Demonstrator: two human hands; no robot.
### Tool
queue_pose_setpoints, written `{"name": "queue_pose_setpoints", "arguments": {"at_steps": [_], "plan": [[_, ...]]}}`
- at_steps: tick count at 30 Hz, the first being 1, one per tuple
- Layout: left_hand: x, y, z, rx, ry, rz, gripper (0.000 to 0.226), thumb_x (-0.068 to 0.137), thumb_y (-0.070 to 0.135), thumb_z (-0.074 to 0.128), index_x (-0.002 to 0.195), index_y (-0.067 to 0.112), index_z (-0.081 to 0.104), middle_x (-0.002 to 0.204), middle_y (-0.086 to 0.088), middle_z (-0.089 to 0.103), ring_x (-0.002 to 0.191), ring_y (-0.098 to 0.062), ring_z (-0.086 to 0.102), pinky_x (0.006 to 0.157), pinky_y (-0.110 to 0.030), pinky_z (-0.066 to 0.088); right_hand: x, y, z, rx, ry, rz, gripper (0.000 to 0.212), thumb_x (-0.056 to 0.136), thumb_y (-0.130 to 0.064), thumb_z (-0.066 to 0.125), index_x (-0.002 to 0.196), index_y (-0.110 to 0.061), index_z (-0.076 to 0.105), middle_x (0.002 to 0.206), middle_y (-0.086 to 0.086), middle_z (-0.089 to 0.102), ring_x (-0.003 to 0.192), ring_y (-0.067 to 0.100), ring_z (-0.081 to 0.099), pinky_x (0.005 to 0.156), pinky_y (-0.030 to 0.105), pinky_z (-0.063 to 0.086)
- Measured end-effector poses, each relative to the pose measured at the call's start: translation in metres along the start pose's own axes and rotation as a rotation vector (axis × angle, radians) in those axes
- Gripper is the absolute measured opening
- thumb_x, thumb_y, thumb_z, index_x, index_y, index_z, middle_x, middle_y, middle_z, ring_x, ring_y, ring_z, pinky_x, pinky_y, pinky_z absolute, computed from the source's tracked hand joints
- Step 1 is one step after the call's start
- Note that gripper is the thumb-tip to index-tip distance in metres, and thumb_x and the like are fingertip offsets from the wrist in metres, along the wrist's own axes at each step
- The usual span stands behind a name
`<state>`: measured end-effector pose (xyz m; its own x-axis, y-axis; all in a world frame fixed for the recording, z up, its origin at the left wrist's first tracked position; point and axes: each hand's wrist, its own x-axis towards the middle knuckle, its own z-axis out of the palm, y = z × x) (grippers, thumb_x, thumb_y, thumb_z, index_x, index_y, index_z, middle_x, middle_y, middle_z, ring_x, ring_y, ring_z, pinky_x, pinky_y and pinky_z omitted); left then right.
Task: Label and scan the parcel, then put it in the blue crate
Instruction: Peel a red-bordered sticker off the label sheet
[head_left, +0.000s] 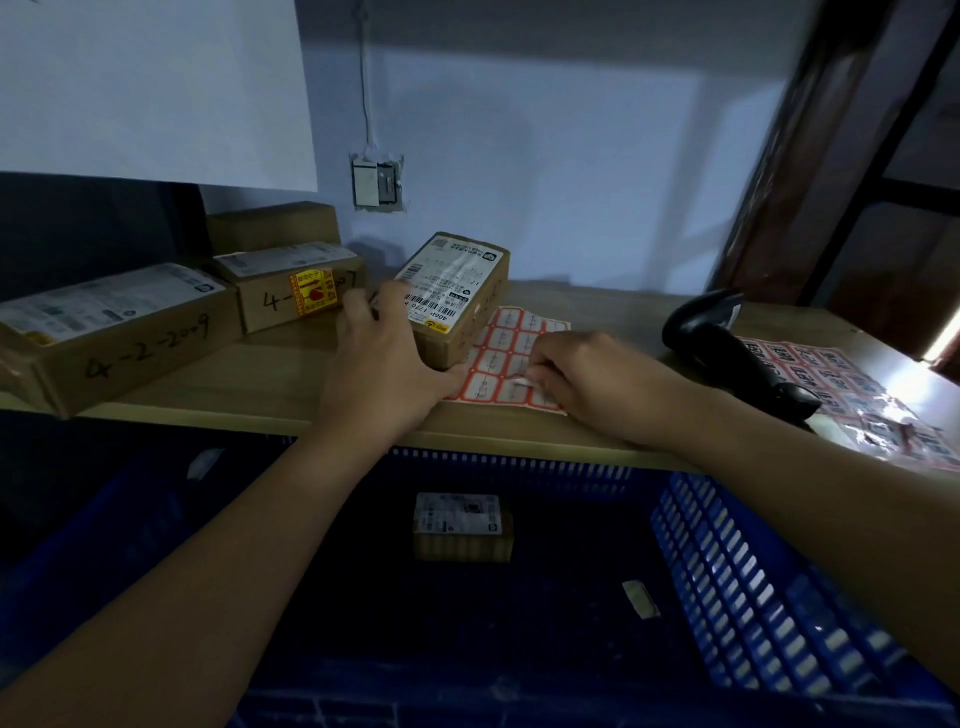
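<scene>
A small cardboard parcel (457, 296) with a white shipping label lies on the wooden shelf, partly over a sheet of red-bordered labels (511, 353). My left hand (387, 358) rests against the parcel's near left side, its thumb pressing on the sheet's edge. My right hand (587, 376) pinches a small label at the sheet, lifting its corner. A black barcode scanner (727, 343) lies to the right on the shelf. The blue crate (727, 561) stands below the shelf, with one small parcel (462, 525) inside.
Three more cardboard boxes (119, 327) with handwritten numbers sit at the left of the shelf. Another label sheet (852, 384) lies at the far right. A paper scrap (641, 597) lies on the crate floor. A wall with a socket (376, 182) stands behind.
</scene>
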<state>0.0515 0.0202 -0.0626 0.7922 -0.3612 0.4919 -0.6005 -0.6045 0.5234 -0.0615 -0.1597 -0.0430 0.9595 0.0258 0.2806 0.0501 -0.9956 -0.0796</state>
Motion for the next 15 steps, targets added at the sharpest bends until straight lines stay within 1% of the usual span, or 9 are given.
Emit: {"name": "queue_pose_setpoints", "arguments": {"at_steps": [2,4,6,7,9,10,12,14,15], "plan": [[0.000,0.001,0.001,0.010,-0.009,0.003,0.097,0.063,0.049,0.081,0.140,0.022,0.028,0.140,-0.009,0.028,0.130,-0.027,0.031,0.094,-0.041,0.040,0.003,0.000,0.001,0.027,0.040,0.030,0.021,0.099,-0.034,0.046,0.086,-0.019,0.051,0.088,-0.005,0.050,0.075,0.013,0.052,0.066,0.026,0.037],[0.001,0.001,0.001,0.012,-0.010,0.007,0.099,0.063,0.048,0.082,0.140,0.020,0.027,0.140,-0.009,0.028,0.130,-0.027,0.031,0.094,-0.041,0.040,0.005,-0.001,0.001,0.068,0.067,0.090,0.019,0.100,-0.032,0.045,0.090,-0.018,0.053,0.091,-0.004,0.047,0.077,0.013,0.051,0.067,0.022,0.035],[0.002,0.001,0.001,0.014,-0.010,0.009,0.099,0.062,0.048,0.082,0.140,0.020,0.027,0.141,-0.009,0.027,0.131,-0.027,0.031,0.095,-0.042,0.040,0.007,-0.001,-0.001,0.119,0.093,0.148,0.020,0.102,-0.028,0.042,0.094,-0.016,0.055,0.089,-0.005,0.049,0.079,0.014,0.056,0.061,0.015,0.035],[0.002,0.000,0.001,0.013,-0.010,0.010,0.100,0.062,0.047,0.082,0.141,0.020,0.027,0.141,-0.009,0.027,0.131,-0.027,0.031,0.095,-0.042,0.040,0.008,-0.002,-0.002,0.145,0.099,0.184,0.020,0.102,-0.028,0.041,0.093,-0.015,0.053,0.086,-0.006,0.051,0.077,0.011,0.057,0.057,0.012,0.036],[0.002,0.000,0.002,0.008,-0.012,0.012,0.099,0.062,0.047,0.083,0.140,0.020,0.027,0.141,-0.009,0.027,0.131,-0.027,0.030,0.095,-0.042,0.040,0.008,-0.004,-0.006,0.215,0.110,0.264,0.023,0.103,-0.029,0.037,0.095,-0.014,0.052,0.084,-0.007,0.055,0.072,0.006,0.058,0.051,0.013,0.040],[0.002,-0.001,0.003,0.006,-0.011,0.013,0.099,0.063,0.046,0.083,0.140,0.021,0.027,0.141,-0.009,0.027,0.131,-0.027,0.030,0.095,-0.041,0.040,0.007,-0.006,-0.008,0.257,0.137,0.296,0.024,0.103,-0.029,0.037,0.097,-0.013,0.053,0.085,-0.005,0.058,0.071,0.007,0.060,0.050,0.014,0.041],[0.002,-0.001,0.003,0.002,-0.008,0.013,0.099,0.062,0.046,0.083,0.140,0.021,0.027,0.141,-0.009,0.026,0.131,-0.027,0.030,0.095,-0.042,0.040,0.005,-0.009,-0.008,0.303,0.254,0.323,0.023,0.103,-0.027,0.037,0.098,-0.011,0.054,0.083,0.000,0.063,0.068,0.011,0.062,0.049,0.020,0.044],[0.002,-0.002,0.003,-0.002,-0.004,0.012,0.099,0.063,0.047,0.082,0.140,0.021,0.026,0.142,-0.009,0.026,0.131,-0.027,0.030,0.095,-0.043,0.041,0.003,-0.011,-0.008,0.320,0.385,0.311,0.020,0.103,-0.023,0.039,0.095,-0.012,0.055,0.077,0.000,0.064,0.065,0.012,0.063,0.050,0.026,0.050],[0.001,-0.001,0.003,-0.005,0.000,0.016,0.099,0.063,0.047,0.082,0.140,0.021,0.026,0.142,-0.008,0.026,0.131,-0.026,0.030,0.095,-0.042,0.041,0.003,-0.011,-0.007,0.346,0.421,0.307,0.017,0.102,-0.021,0.041,0.095,-0.013,0.055,0.076,-0.001,0.064,0.065,0.010,0.064,0.051,0.025,0.052]]}}
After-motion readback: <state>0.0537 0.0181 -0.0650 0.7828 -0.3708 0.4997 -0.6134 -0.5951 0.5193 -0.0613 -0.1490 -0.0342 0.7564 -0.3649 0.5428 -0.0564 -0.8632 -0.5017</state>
